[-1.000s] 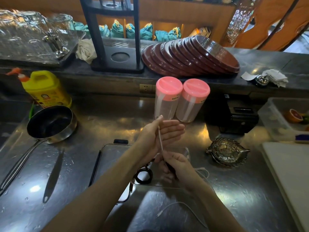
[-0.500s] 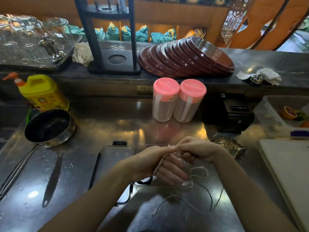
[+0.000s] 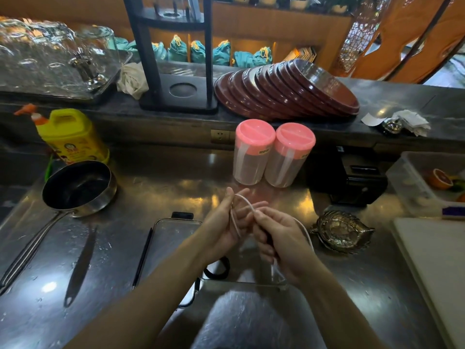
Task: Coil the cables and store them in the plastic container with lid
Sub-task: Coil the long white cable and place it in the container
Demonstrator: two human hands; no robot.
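From the head camera, looking down over the steel table, both hands work close together just in front of the two pink-lidded jars. The left hand is held open, palm turned inward and fingers spread, and the white cable loops over the fingers and runs down across the palm. The right hand is closed on the same cable, pinching it beside the left fingertips, while the rest of the strand arcs over the back of that hand and hangs down below the wrist.

Under the hands sits the clear plastic container, mostly hidden by them. A coiled black cable shows just behind the left wrist; whether it lies inside the container I cannot tell. The flat lid lies to the left, touching or nearly touching the container.

The step in hand looks like winding the white cable around the left fingers. To do it well, I would keep the left fingers stiff and evenly spread so each turn matches the last, feed the slack with light tension from the right hand, and lay the turns side by side so they slide off as one neat coil.
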